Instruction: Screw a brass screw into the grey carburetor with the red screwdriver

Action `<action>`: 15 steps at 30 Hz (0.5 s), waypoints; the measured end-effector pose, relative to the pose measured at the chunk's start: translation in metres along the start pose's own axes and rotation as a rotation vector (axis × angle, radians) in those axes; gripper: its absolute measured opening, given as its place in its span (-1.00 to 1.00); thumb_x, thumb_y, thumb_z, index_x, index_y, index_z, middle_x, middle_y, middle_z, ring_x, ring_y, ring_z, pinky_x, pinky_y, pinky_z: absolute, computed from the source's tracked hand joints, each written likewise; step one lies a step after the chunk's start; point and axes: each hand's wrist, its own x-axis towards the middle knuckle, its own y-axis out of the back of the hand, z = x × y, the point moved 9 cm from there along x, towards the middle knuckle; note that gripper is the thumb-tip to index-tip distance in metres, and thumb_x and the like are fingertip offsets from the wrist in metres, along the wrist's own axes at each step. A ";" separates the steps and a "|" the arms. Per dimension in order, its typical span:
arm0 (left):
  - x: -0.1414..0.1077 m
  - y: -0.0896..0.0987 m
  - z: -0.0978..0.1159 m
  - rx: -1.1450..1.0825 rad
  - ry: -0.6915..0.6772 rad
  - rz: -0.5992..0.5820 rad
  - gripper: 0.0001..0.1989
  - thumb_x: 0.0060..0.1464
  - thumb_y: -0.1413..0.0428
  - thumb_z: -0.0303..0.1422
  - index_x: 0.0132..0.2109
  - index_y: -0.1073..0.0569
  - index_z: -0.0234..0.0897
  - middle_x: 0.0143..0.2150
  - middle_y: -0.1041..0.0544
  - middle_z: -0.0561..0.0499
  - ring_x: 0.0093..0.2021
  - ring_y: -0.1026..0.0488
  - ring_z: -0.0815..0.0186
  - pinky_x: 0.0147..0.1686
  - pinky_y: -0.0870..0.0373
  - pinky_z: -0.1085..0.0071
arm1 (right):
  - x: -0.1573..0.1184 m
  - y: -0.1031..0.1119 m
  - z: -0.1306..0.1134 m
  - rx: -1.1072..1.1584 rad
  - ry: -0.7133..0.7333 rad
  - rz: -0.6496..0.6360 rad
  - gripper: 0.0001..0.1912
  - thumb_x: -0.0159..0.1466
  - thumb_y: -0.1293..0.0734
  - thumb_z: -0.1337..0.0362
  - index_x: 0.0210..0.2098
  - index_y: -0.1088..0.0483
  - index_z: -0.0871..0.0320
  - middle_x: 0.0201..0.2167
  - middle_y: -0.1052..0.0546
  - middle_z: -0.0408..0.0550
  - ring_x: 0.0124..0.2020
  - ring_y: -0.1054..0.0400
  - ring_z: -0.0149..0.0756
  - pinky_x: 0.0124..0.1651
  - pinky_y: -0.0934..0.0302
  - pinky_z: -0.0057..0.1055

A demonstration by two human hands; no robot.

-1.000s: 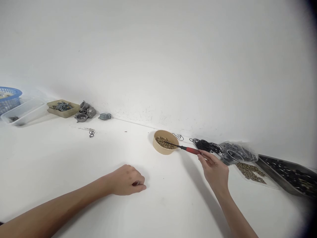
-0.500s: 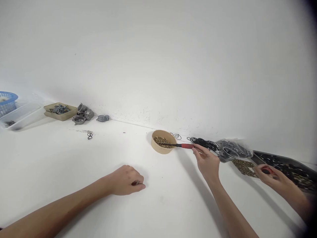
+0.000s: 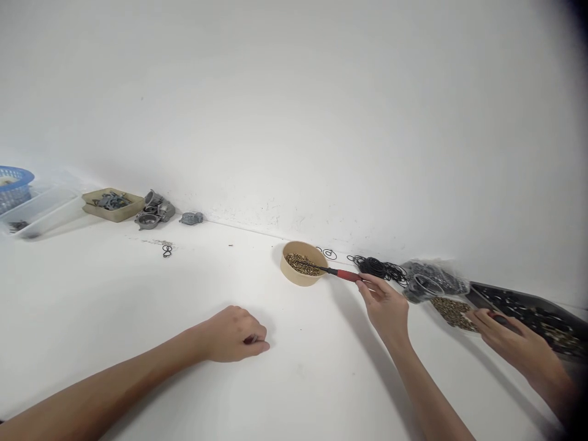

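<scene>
My right hand (image 3: 387, 310) grips a screwdriver (image 3: 348, 275) by its red handle. Its dark shaft slants left over the rim of a tan round bowl (image 3: 299, 280), with the tip among small brass-coloured screws (image 3: 301, 263). On the white table to the left, my left hand (image 3: 237, 335) rests closed, thumb against the curled fingers. Whether something small is inside that hand is hidden.
A co-worker's hand (image 3: 514, 343) at right holds a red-and-black handle over brass-coloured pieces (image 3: 452, 311), beside a black tray (image 3: 528, 294). Black rubber rings (image 3: 379, 267) and a plastic bag (image 3: 429, 278) lie along the wall. Grey metal castings (image 3: 155, 211) and a parts tray (image 3: 114, 214) stand left.
The screwdriver's handle has dipped slightly and its shaft tilts more in the bowl. The co-worker's hand has turned its tool. My left hand stays put.
</scene>
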 end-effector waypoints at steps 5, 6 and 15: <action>0.001 0.002 0.001 -0.011 0.009 -0.004 -0.66 0.19 0.00 -0.36 -0.52 -0.11 -0.28 -0.63 -0.09 0.17 -0.59 0.06 0.44 -0.48 0.03 0.44 | 0.001 -0.004 0.016 -0.006 -0.062 -0.050 -0.61 0.12 -0.40 0.00 -0.14 -0.54 0.07 -0.31 -0.63 -0.04 -0.28 -0.55 -0.11 -0.22 -0.39 -0.31; 0.001 0.002 0.001 -0.011 0.009 -0.004 -0.66 0.19 0.00 -0.36 -0.52 -0.10 -0.28 -0.63 -0.09 0.17 -0.59 0.06 0.44 -0.48 0.03 0.44 | 0.001 -0.005 0.018 -0.006 -0.065 -0.053 -0.61 0.12 -0.40 0.00 -0.14 -0.54 0.07 -0.31 -0.63 -0.04 -0.29 -0.55 -0.11 -0.23 -0.39 -0.32; 0.001 0.001 0.000 -0.003 0.008 -0.006 -0.66 0.19 0.01 -0.35 -0.52 -0.09 -0.28 -0.63 -0.08 0.17 -0.59 0.06 0.44 -0.48 0.03 0.45 | -0.001 0.005 -0.011 0.038 0.079 0.042 -0.59 0.14 -0.40 0.00 -0.17 -0.56 0.15 -0.28 -0.61 0.03 -0.29 -0.53 -0.14 -0.22 -0.46 -0.31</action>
